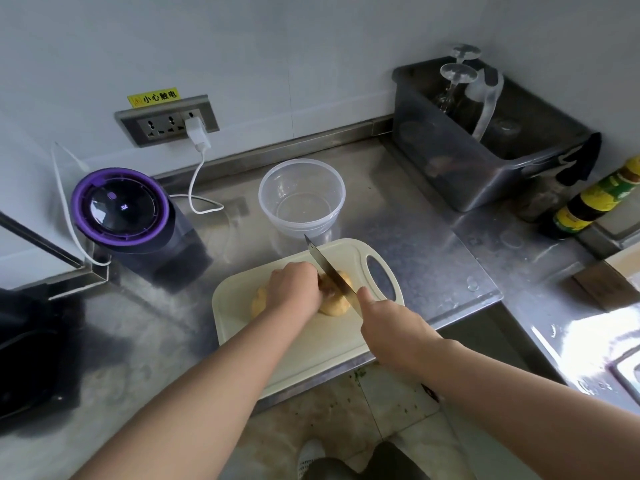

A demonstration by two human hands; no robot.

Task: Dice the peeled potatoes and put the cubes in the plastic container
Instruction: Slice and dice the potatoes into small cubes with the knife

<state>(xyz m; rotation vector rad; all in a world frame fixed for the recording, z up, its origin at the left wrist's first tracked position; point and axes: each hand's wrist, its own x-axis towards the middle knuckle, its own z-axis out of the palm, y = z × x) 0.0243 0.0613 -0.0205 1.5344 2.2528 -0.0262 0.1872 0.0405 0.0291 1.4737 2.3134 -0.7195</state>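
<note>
Right hand (pixel 391 323) wrapped round the knife handle, forefinger laid along the spine. The knife (pixel 325 265) stands edge-down on the peeled potatoes (pixel 337 299), tip pointing away toward the wall. Left hand (pixel 294 285) curled over the potatoes just left of the blade, fingers bent, pinning them to the cutting board (pixel 311 344). It hides most of them; yellow flesh shows on either side. Board cream, handle slot at its far right, lying on the steel worktop (pixel 415 244) with its near edge at the worktop's lip. Plastic container (pixel 301 199) just beyond the board's far edge: upright, lidless, only its clear bottom showing inside. Left of it, a dark appliance with a purple-ringed lid (pixel 121 206); a white cable runs up to a wall socket (pixel 166 121). Back right, a grey tub (pixel 485 143) holding upturned glasses, and a bottle (pixel 595 202) near it. Tiled floor below.
</note>
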